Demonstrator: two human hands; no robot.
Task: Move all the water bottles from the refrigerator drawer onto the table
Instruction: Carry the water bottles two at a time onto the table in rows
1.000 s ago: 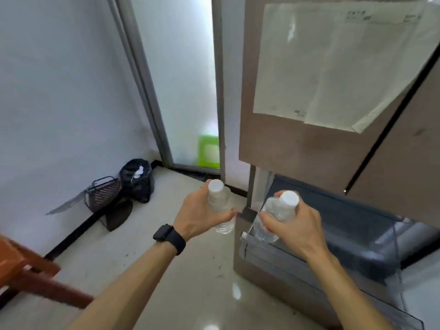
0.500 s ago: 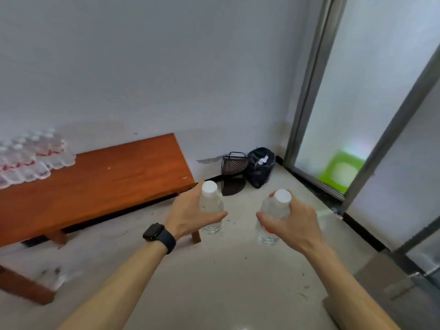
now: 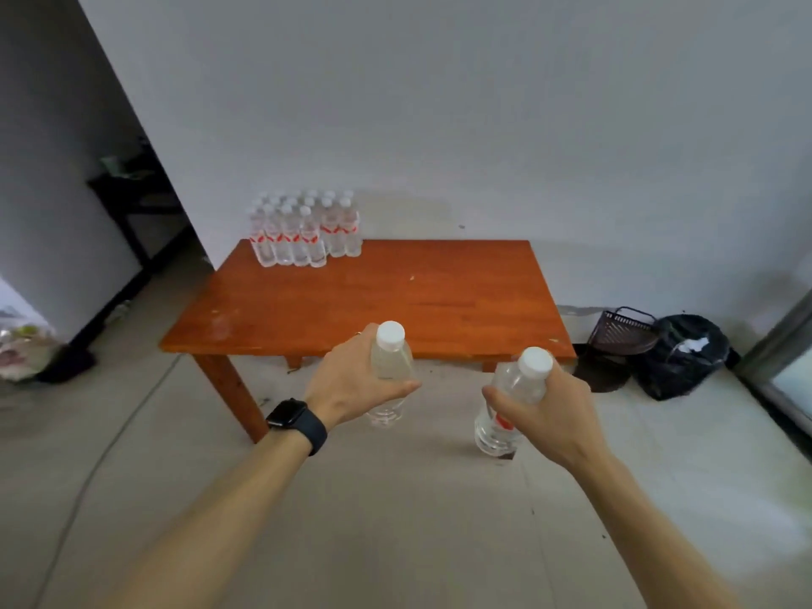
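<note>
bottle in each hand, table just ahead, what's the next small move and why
Probably step forward and carry both over the table, toward the bottle group at its far left corner. The left hand grips the left bottle and the right hand the right bottle, both seemingly short of the near edge, and bare wood lies beside the group.

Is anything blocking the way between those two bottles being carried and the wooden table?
Nothing visible. The left hand and right hand hold bottles in front of the table; its bottle cluster stands far back.
</note>
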